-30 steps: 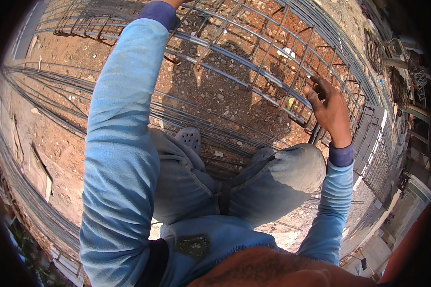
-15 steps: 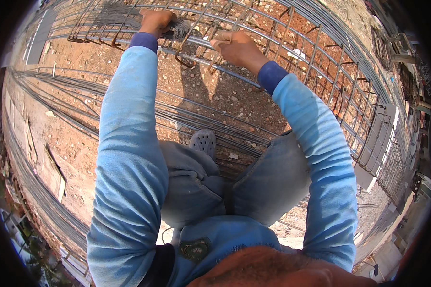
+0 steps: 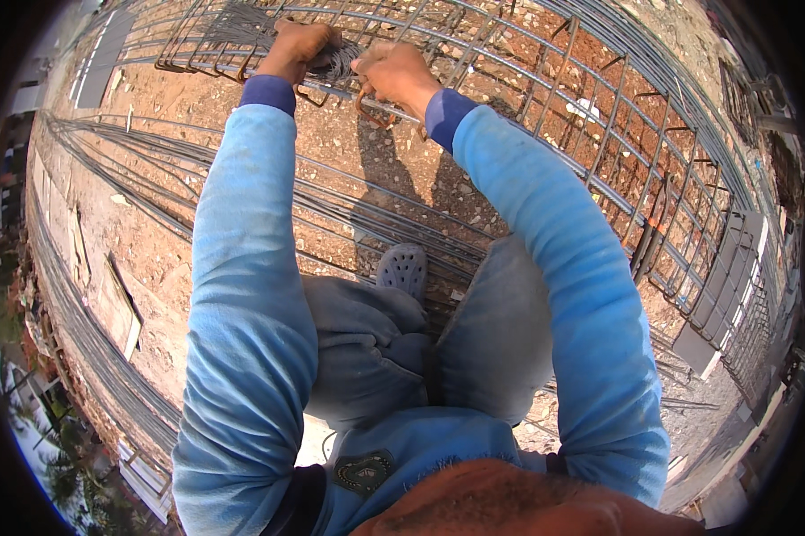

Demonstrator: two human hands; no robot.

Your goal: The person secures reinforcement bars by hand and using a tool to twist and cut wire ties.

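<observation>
A long cage of steel reinforcing bars [image 3: 545, 116] with rusty stirrups lies across the red earth in front of me. My left hand [image 3: 297, 46] is closed around a bundle of thin grey tie wire [image 3: 335, 61] resting on the cage's top bars. Right beside it, my right hand [image 3: 395, 75] grips the cage at a rusty stirrup, its fingers curled over the bar and touching the wire bundle. Both arms wear light blue sleeves.
Loose long steel bars [image 3: 152, 205] run over the dirt to my left and under my feet. My grey perforated shoe [image 3: 402, 268] stands on them. Flat boards [image 3: 121, 308] lie at the left; grey panels [image 3: 733, 286] stack at the right end of the cage.
My right hand left the far right side of the cage and came up beside my left hand at the wire bundle. My view has tilted toward the cage top.
</observation>
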